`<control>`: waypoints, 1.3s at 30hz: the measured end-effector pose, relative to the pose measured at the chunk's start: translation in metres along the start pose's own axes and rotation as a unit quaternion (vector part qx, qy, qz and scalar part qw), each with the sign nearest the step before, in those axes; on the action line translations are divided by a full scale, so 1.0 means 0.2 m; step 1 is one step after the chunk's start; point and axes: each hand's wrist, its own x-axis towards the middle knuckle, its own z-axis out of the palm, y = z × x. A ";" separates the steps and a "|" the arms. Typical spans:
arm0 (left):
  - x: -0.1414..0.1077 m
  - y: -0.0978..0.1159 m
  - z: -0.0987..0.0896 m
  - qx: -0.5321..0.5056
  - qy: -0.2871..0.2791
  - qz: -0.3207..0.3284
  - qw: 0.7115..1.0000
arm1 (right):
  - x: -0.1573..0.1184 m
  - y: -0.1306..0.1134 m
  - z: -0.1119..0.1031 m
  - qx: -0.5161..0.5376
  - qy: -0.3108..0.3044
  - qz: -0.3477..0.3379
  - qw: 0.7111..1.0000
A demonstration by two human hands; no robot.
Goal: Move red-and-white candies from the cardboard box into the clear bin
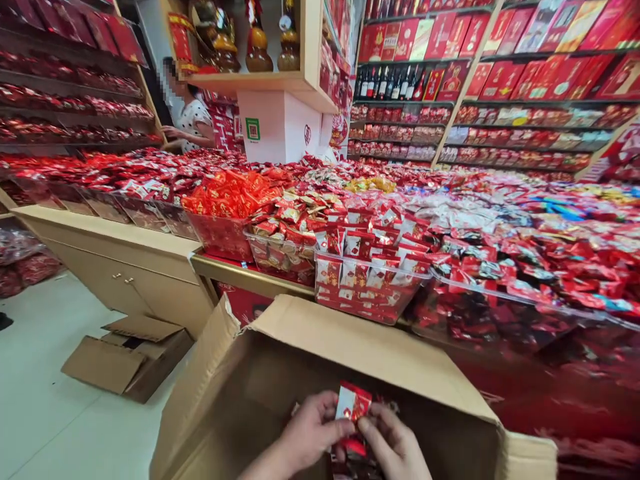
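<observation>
Over the open cardboard box (360, 333), my left hand (313, 430) and my right hand (393, 440) pinch a small red-and-white candy packet (353, 403) between them. Its white part faces left and its red part right. More red packets (353, 447) show just below my fingers; whether they lie in the box or are also held, I cannot tell. Behind the box's far flap, a clear plastic bin (367, 283) holds similar red-and-white packets standing in neat rows.
Bins of wrapped candies (230, 193) cover the long counter. A smaller cardboard box (127, 360) sits on the floor at left, beside a tan cabinet (115, 267). A person (193, 117) stands behind the counter. Shelves (425, 100) with red boxes and bottles line the back wall.
</observation>
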 end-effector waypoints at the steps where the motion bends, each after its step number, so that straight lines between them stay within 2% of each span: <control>1: 0.00 0.01 0.01 0.002 0.012 0.001 1.000 | 0.02 0.02 0.01 0.033 -0.008 0.025 0.999; 5: -0.01 0.07 0.02 0.012 0.019 0.001 1.000 | 0.05 0.04 0.03 0.090 0.039 0.042 0.994; 8: -0.03 0.09 0.03 0.025 0.021 0.003 0.999 | 0.07 0.05 0.03 0.106 0.020 0.042 0.993; 16: -0.05 0.04 0.03 0.025 0.061 0.015 0.998 | 0.09 0.12 0.06 0.161 0.038 0.068 0.984; 18: -0.06 0.02 0.02 -0.038 0.064 -0.010 0.997 | 0.08 0.11 0.06 0.174 0.024 0.076 0.981; 20: -0.08 0.01 0.02 -0.147 0.041 -0.057 0.987 | 0.07 0.09 0.06 0.177 0.020 0.060 0.982; 23: -0.10 0.01 0.01 -0.302 -0.032 -0.111 0.946 | 0.06 0.08 0.06 0.144 -0.006 0.010 0.989; 25: -0.11 0.01 0.00 -0.349 -0.058 -0.119 0.928 | 0.07 0.08 0.05 0.099 -0.037 -0.015 0.994; 26: -0.11 0.01 -0.01 -0.347 -0.055 -0.124 0.928 | 0.07 0.08 0.04 0.074 -0.043 -0.021 0.996; 28: -0.10 0.01 -0.02 -0.288 -0.017 -0.134 0.948 | 0.09 0.10 0.03 0.036 -0.036 -0.025 0.998; 31: -0.09 0.01 -0.02 -0.165 0.080 -0.107 0.977 | 0.11 0.14 0.01 0.038 -0.015 -0.008 0.999; 35: -0.07 0.01 0.01 -0.084 0.168 -0.044 0.981 | 0.11 0.18 0.03 0.058 -0.025 0.014 0.998; 39: -0.06 0.00 0.01 -0.049 0.195 -0.037 0.979 | 0.10 0.19 0.06 0.077 -0.020 0.029 0.996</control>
